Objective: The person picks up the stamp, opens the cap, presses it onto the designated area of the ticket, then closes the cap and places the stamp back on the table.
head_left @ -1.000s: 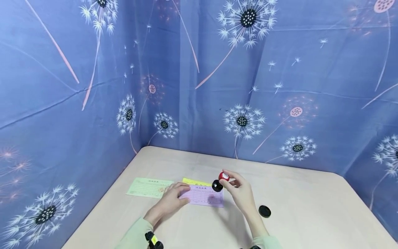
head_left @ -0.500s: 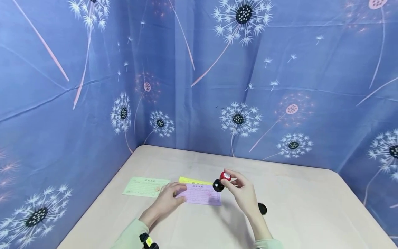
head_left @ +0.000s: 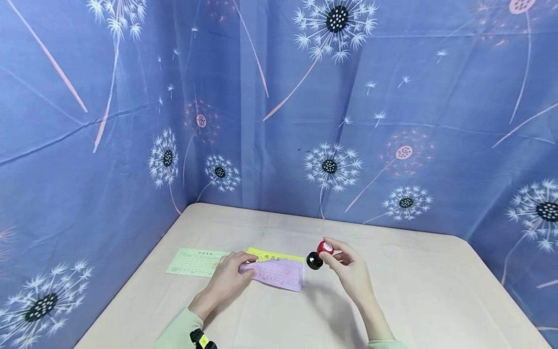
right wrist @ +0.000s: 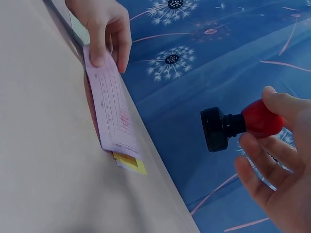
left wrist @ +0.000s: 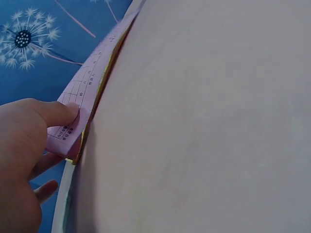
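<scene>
Left hand (head_left: 225,280) pinches the purple printed form (head_left: 281,275) and perhaps, fingers hidden, the yellow slip (head_left: 263,254) beneath, which could drag along if caught; right hand (head_left: 355,275) grips the red-handled stamp (right wrist: 236,124) aloft, which might smudge them if dipped

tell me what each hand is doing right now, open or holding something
Left hand: closed, pinching the purple slip near its left end.
Right hand: closed, holding the stamp by its red handle.
</scene>
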A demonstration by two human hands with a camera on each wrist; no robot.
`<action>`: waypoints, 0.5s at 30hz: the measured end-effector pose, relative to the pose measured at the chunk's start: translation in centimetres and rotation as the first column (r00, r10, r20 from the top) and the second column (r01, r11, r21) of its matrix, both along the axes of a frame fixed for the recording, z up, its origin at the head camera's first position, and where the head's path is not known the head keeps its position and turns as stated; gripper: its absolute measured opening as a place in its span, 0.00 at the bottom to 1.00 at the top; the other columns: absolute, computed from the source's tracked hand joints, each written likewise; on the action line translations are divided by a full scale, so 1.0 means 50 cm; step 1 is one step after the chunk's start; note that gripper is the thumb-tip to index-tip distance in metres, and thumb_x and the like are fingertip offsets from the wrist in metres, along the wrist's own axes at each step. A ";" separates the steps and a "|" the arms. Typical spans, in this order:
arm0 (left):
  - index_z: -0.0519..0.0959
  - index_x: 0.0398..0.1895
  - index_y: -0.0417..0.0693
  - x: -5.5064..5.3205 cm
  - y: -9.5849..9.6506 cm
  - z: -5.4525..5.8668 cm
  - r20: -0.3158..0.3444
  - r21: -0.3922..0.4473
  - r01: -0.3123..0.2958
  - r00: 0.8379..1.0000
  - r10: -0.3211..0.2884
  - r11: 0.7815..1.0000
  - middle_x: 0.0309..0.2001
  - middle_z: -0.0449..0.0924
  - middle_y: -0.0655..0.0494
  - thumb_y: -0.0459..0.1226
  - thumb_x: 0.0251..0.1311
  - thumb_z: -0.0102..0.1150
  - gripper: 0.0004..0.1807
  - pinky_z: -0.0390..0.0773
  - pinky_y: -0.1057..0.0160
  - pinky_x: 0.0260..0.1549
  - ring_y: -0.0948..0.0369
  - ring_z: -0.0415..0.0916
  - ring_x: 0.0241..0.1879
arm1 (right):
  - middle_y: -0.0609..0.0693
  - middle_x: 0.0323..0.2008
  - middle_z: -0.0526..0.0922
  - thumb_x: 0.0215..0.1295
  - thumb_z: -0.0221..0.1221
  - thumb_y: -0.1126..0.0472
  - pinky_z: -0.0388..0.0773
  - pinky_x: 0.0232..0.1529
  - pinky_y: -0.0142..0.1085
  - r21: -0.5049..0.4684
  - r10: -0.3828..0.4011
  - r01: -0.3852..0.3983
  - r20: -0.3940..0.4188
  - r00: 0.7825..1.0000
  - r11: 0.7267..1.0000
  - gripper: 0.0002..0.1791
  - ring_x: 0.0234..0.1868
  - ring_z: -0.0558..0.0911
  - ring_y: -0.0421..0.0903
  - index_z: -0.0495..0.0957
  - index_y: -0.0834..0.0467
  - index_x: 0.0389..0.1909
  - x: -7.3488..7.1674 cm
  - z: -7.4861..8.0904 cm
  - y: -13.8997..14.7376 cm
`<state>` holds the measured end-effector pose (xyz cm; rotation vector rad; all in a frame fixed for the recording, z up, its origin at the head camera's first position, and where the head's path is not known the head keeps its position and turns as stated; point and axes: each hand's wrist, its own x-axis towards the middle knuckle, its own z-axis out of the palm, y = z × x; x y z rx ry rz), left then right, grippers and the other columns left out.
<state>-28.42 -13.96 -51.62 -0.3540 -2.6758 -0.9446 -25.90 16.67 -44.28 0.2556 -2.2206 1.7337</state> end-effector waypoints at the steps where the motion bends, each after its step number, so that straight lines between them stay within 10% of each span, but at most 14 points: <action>1: 0.80 0.48 0.64 0.001 -0.002 0.003 -0.021 0.006 0.001 1.000 -0.001 1.000 0.48 0.79 0.66 0.44 0.50 0.67 0.19 0.68 0.52 0.52 0.60 0.72 0.51 | 0.47 0.46 0.82 0.53 0.68 0.57 0.79 0.33 0.31 0.000 0.000 0.000 -0.002 1.000 1.000 0.22 0.31 0.82 0.41 0.80 0.48 0.51 0.001 0.000 0.002; 15: 0.82 0.41 0.61 -0.006 -0.059 0.061 -0.183 0.134 0.060 0.982 -0.035 0.989 0.39 0.79 0.70 0.40 0.51 0.68 0.12 0.75 0.59 0.47 0.66 0.76 0.44 | 0.48 0.40 0.83 0.53 0.68 0.56 0.77 0.29 0.30 0.030 -0.043 0.042 0.014 0.999 0.999 0.21 0.30 0.81 0.41 0.80 0.47 0.50 0.007 -0.001 0.028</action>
